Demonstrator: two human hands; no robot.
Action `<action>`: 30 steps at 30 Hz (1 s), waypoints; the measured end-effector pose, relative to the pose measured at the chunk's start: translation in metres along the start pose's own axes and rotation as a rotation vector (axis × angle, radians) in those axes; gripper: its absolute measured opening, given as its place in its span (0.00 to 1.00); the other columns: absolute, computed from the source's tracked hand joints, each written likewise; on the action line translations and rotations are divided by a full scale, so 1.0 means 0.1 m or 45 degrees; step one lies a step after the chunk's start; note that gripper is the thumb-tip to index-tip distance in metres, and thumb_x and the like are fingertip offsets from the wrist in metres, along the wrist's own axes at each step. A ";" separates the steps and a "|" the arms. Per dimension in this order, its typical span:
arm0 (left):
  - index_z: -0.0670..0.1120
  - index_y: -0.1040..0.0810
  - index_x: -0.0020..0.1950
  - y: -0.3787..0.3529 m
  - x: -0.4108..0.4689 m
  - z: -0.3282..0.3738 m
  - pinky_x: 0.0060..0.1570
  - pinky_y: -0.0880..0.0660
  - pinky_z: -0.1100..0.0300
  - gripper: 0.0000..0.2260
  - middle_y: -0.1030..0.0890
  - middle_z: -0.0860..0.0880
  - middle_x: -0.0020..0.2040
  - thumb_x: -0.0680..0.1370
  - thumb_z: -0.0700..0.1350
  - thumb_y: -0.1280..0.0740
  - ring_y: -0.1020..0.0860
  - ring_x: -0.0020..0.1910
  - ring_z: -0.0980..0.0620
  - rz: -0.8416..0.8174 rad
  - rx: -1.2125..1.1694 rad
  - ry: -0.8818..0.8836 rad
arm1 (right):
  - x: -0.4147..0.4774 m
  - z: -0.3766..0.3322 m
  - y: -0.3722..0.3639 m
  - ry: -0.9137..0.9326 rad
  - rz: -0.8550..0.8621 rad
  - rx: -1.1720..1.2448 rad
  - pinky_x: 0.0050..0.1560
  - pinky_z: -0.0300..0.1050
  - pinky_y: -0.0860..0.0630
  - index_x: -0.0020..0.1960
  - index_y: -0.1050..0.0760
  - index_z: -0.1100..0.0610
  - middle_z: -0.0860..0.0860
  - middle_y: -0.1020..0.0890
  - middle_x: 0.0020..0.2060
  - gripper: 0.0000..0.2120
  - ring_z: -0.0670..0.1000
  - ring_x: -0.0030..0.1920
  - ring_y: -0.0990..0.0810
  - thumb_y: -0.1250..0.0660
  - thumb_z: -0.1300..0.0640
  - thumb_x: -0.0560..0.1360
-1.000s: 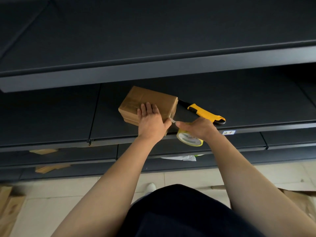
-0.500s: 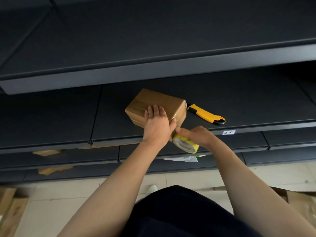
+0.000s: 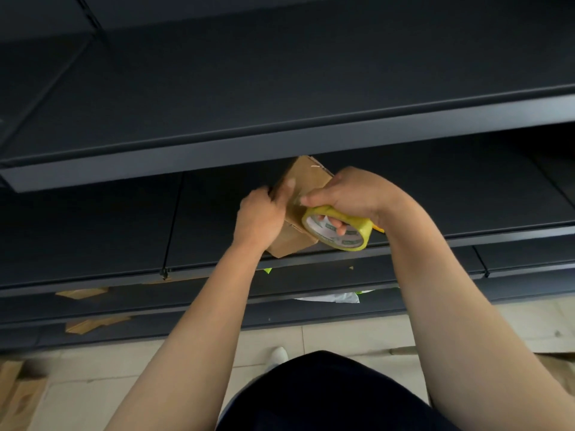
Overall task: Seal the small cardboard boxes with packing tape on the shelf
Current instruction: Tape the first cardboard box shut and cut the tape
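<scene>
A small brown cardboard box (image 3: 306,178) is tipped up on end over the dark shelf (image 3: 124,231), its near end at the shelf's front edge. My left hand (image 3: 259,214) grips the box's left side, thumb on its face. My right hand (image 3: 348,194) holds a yellow roll of packing tape (image 3: 337,228) with fingers through its core, pressed against the box's right side. A short stretch of clear tape runs between roll and box.
The yellow utility knife (image 3: 379,228) is almost fully hidden behind my right wrist. An upper shelf (image 3: 280,141) overhangs the box. Flat cardboard pieces (image 3: 82,292) and white plastic (image 3: 329,297) lie on lower shelves. Cardboard (image 3: 15,396) sits on the tiled floor at left.
The box was lying flat under my left palm; now it is lifted and turned upright. My right hand with the tape roll has risen to the box's right side, covering the knife.
</scene>
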State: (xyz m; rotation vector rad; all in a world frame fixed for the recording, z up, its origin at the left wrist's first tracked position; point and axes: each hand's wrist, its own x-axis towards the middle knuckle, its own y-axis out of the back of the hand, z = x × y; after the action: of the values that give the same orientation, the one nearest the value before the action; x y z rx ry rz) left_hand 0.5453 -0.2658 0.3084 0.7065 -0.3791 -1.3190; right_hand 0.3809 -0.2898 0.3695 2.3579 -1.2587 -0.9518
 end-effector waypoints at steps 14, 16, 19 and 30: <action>0.40 0.26 0.44 0.38 0.24 -0.26 0.37 0.29 0.55 0.25 0.27 0.43 0.38 0.78 0.63 0.43 0.26 0.37 0.48 0.057 -0.197 0.247 | 0.14 0.48 -0.31 -0.180 -0.043 -0.067 0.41 0.42 0.27 0.36 0.23 0.63 0.53 0.23 0.24 0.29 0.43 0.20 0.27 0.40 0.36 0.76; 0.36 0.24 0.50 0.42 0.25 -0.34 0.47 0.23 0.49 0.30 0.23 0.43 0.43 0.77 0.64 0.41 0.23 0.41 0.47 0.068 -0.295 0.310 | 0.28 0.48 -0.42 -0.193 -0.036 -0.042 0.39 0.42 0.29 0.34 0.25 0.62 0.51 0.24 0.22 0.29 0.44 0.22 0.26 0.39 0.36 0.75; 0.38 0.24 0.55 0.51 0.26 -0.48 0.56 0.23 0.41 0.32 0.19 0.42 0.51 0.73 0.68 0.39 0.19 0.50 0.43 0.069 -0.410 0.394 | 0.45 0.42 -0.46 -0.173 -0.017 -0.147 0.40 0.42 0.29 0.28 0.27 0.59 0.51 0.23 0.21 0.31 0.46 0.25 0.24 0.39 0.33 0.73; 0.44 0.30 0.58 0.75 0.31 -0.75 0.56 0.23 0.48 0.17 0.23 0.48 0.50 0.78 0.55 0.35 0.22 0.50 0.51 0.306 -0.603 0.383 | 0.77 -0.16 -0.62 -0.056 0.031 -0.290 0.34 0.40 0.30 0.27 0.28 0.58 0.51 0.22 0.21 0.26 0.45 0.26 0.23 0.35 0.38 0.72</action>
State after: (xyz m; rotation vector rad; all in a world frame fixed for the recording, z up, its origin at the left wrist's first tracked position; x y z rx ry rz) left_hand 0.6553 -0.2700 0.2983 0.4321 0.0925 -1.0021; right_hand 0.4609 -0.3185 0.3163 2.1532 -1.1260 -1.0830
